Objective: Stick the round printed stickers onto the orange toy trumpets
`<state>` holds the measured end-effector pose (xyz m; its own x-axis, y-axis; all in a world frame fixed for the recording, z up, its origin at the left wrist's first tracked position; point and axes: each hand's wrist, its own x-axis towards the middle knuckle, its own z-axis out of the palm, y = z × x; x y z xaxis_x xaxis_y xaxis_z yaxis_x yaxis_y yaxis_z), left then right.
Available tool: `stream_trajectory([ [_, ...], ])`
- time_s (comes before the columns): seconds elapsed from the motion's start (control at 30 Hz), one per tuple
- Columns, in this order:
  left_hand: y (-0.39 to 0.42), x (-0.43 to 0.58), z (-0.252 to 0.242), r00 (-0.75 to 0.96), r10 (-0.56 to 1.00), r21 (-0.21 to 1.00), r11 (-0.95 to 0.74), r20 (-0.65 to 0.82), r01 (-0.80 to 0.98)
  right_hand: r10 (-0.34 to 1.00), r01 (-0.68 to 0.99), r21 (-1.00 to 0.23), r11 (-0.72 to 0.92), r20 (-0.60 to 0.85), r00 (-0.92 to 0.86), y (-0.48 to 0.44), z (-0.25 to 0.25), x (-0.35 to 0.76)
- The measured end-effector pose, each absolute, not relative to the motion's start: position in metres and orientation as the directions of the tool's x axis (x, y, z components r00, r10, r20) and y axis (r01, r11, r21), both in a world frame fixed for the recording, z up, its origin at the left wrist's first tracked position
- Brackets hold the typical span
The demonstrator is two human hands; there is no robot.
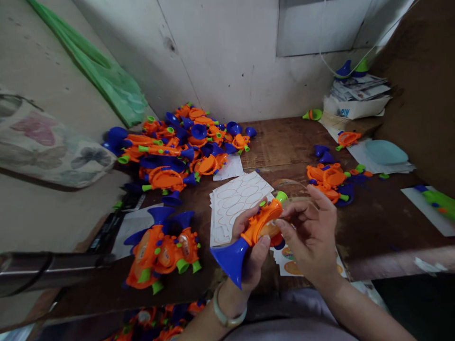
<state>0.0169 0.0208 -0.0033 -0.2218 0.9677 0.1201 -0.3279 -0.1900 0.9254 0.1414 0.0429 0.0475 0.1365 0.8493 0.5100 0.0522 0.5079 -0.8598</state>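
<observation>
My left hand [254,265] is wrapped round an orange toy trumpet [259,221] with a blue bell and a lime-green mouthpiece. The bell points down and to the left, towards me. My right hand [314,237] pinches with thumb and forefinger at the edge of an oval orange sticker [270,228] on the trumpet's side. Partly under my hands lies a sheet of coloured oval stickers [289,269]. Just behind the trumpet are white backing sheets [245,196] printed with empty oval outlines.
A large heap of toy trumpets [167,180] fills the back left. Several stickered trumpets [165,253] lie at the front left, beside a metal cylinder [53,272]. More trumpets [327,177] and a light-blue lid [386,151] are on the right. Papers [359,90] are stacked at the back right.
</observation>
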Motion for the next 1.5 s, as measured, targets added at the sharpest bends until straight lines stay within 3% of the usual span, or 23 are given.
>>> stream_trajectory([
  [0.13, 0.017, 0.019, 0.008, -0.198, 0.966, 0.902, -0.230, 0.167, -0.364, 0.775, 0.173, -0.794, 0.583, 0.607, 0.174, 0.045, 0.047, 0.141],
  [0.4, 0.012, 0.018, 0.012, -0.202, 0.963, 0.916, -0.238, 0.179, -0.322, 0.776, 0.253, -0.780, 0.572, 0.615, 0.139, 0.040, 0.044, 0.142],
  [0.5, 0.012, 0.015, 0.009, -0.199, 0.969, 0.926, -0.204, 0.145, -0.319, 0.711, 0.420, -0.690, 0.590, 0.690, 0.135, 0.049, 0.038, 0.149],
  [0.6, 0.014, 0.013, 0.009, -0.187, 0.976, 0.907, -0.179, 0.115, -0.381, 0.605, 0.579, -0.628, 0.521, 0.750, 0.268, 0.063, 0.031, 0.162],
  [0.67, 0.017, 0.013, 0.012, -0.140, 0.986, 0.872, -0.144, 0.087, -0.469, 0.666, 0.493, -0.712, 0.500, 0.680, 0.308, 0.069, 0.027, 0.168],
  [0.77, 0.022, 0.016, 0.016, -0.093, 0.993, 0.824, -0.110, 0.069, -0.556, 0.876, 0.119, -0.874, 0.470, 0.479, 0.061, 0.068, 0.027, 0.167],
  [0.83, 0.023, 0.019, 0.014, -0.089, 0.995, 0.824, -0.078, 0.033, -0.561, 0.914, -0.044, -0.915, 0.401, 0.403, -0.054, 0.065, 0.030, 0.164],
  [0.9, 0.022, 0.020, 0.008, -0.076, 0.997, 0.835, -0.018, -0.028, -0.551, 0.908, -0.038, -0.908, 0.417, 0.415, 0.056, 0.065, 0.036, 0.163],
  [1.0, 0.018, 0.018, -0.002, -0.050, 0.998, 0.884, 0.008, -0.036, -0.467, 0.763, 0.158, -0.818, 0.553, 0.574, 0.296, 0.065, 0.041, 0.163],
  [1.1, 0.014, 0.012, -0.006, -0.037, 0.995, 0.933, -0.102, 0.095, -0.345, 0.713, 0.273, -0.757, 0.594, 0.652, 0.257, 0.056, 0.038, 0.155],
  [1.2, 0.015, 0.007, -0.005, -0.002, 0.995, 0.940, -0.091, 0.095, -0.329, 0.805, 0.177, -0.791, 0.586, 0.594, -0.011, 0.039, 0.034, 0.146],
  [1.3, 0.018, 0.003, -0.002, -0.091, 0.996, 0.931, -0.036, 0.003, -0.364, 0.824, -0.017, -0.849, 0.528, 0.517, -0.229, 0.030, 0.038, 0.146],
  [1.4, 0.020, 0.000, 0.001, -0.095, 0.995, 0.895, -0.065, 0.025, -0.442, 0.904, -0.144, -0.908, 0.393, 0.410, -0.118, 0.036, 0.049, 0.154],
  [1.5, 0.020, 0.000, 0.005, -0.075, 0.993, 0.844, -0.113, 0.087, -0.524, 0.941, -0.133, -0.933, 0.335, 0.337, 0.004, 0.047, 0.058, 0.159],
])
